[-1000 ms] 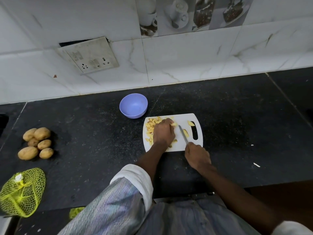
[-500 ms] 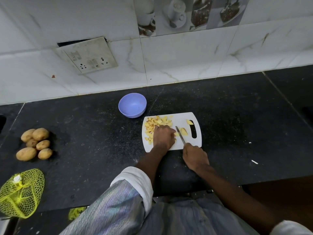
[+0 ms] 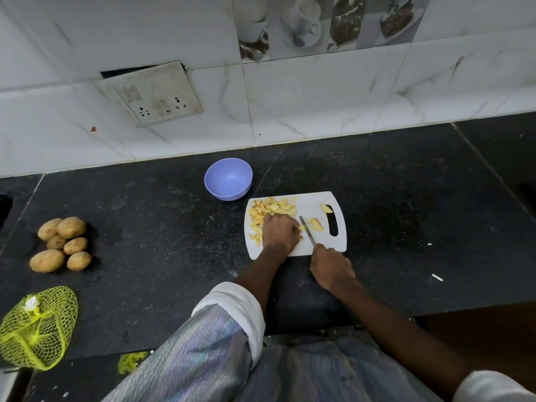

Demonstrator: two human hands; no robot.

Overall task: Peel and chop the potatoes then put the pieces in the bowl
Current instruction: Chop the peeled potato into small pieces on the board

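A person's left hand (image 3: 280,231) curls over a peeled yellow potato piece on the white plastic cutting board (image 3: 307,203), steadying it for the steel knife (image 3: 307,230) gripped in the right hand (image 3: 332,266); chopped pieces (image 3: 268,211) heap beside the empty lilac plastic bowl (image 3: 228,179); whole brown potatoes (image 3: 62,243) wait well apart.

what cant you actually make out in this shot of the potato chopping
- Head view: whatever the left hand holds on the cutting board is hidden under it.
- Knife handle: covered by the right hand.
- Net bag: cut off by the left edge.
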